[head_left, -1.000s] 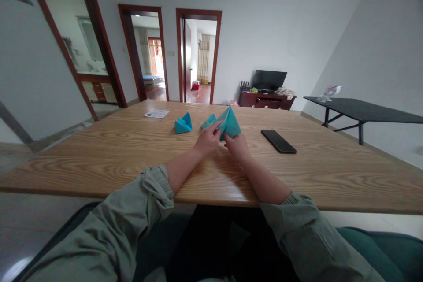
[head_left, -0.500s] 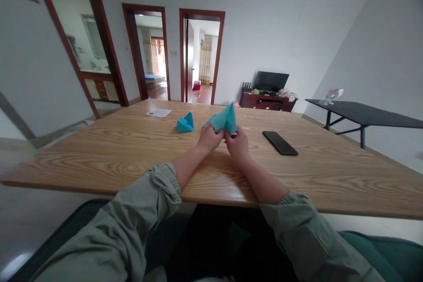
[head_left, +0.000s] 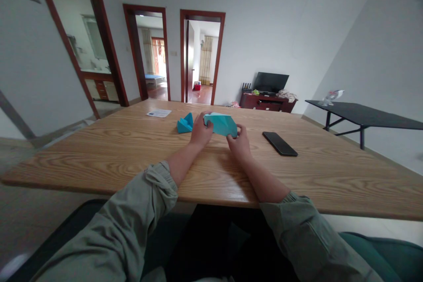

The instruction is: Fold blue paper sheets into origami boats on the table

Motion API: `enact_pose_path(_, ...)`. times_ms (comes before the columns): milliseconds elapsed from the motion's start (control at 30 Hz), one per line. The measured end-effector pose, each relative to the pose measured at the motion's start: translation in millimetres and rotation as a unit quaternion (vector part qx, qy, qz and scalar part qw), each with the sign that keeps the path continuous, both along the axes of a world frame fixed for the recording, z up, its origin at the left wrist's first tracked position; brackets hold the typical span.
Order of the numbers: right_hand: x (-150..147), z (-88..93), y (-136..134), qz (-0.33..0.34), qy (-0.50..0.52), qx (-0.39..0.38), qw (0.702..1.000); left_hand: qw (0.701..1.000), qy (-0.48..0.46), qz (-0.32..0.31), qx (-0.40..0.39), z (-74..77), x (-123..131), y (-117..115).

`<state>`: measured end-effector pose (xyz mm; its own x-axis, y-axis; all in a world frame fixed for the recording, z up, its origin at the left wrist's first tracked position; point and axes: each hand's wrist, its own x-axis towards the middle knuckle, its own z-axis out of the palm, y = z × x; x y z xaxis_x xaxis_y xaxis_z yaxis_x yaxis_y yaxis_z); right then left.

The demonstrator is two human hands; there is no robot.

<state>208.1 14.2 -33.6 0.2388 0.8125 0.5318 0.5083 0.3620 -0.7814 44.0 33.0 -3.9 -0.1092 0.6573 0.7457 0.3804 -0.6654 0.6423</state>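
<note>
A light blue sheet of folded paper (head_left: 222, 124) is held up between my two hands, just above the wooden table (head_left: 132, 154). My left hand (head_left: 201, 132) grips its left end, thumb at the front. At the lower right end, my right hand (head_left: 240, 142) pinches the paper between thumb and fingers. Close to the left of my left hand stands a darker blue folded-paper piece (head_left: 185, 124) with a raised point, its right side partly behind that hand.
A black phone (head_left: 280, 143) lies on the table to the right of my right hand. Farther left sits a small printed card (head_left: 159, 113). Beyond the table are a television (head_left: 271, 83) on a cabinet and a dark folding table (head_left: 363, 113).
The paper has gone from a tall pointed shape to a wide, low one. My hands have moved apart, the left one outward to its end. The darker blue piece stays put.
</note>
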Motion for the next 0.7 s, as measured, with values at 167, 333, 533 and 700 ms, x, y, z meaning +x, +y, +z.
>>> enact_pose_path(167,-4,7.2,-11,0.016,-0.153,0.099,0.983,0.998,0.031,-0.050,0.025,3.4,0,-5)
enact_pose_path(333,-12,8.1,-16,0.135,-0.134,0.066,0.980,0.979,-0.077,-0.185,-0.041,2.5,12,-11)
enact_pose_path(533,-11,11.8,-16,0.244,0.059,0.012,0.968,0.933,-0.111,-0.317,-0.128,1.2,14,-12)
enact_pose_path(700,-7,15.4,-14,0.260,0.185,-0.010,0.948,0.913,-0.105,-0.341,-0.199,1.5,8,-13)
